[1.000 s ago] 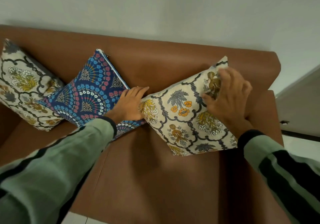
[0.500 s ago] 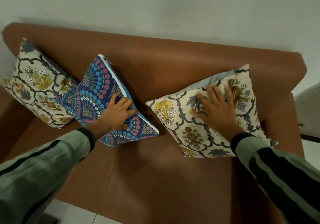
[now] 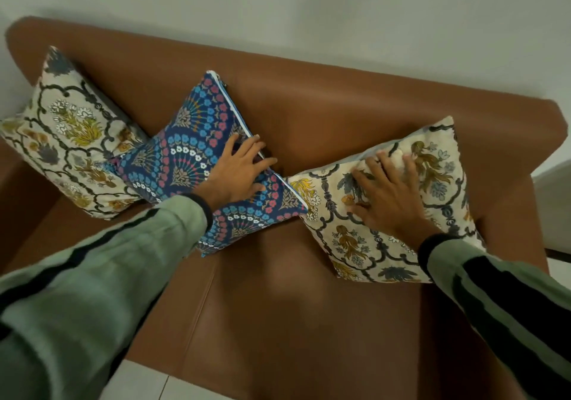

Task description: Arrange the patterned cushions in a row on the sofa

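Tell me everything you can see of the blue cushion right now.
The blue cushion is square fabric, navy with fan rows of blue, pink and white flowers, and a pale zip edge along its upper right side. It stands tilted on a corner against the sofa backrest. The left hand lies flat on it. Its left corner overlaps the left cream cushion; its right corner meets the right cream cushion.

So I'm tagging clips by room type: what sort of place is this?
Most likely a home living room. A brown leather-look sofa stands against a plain pale wall, with three patterned cushions along its back, including a blue cushion, and pale floor tiles below.
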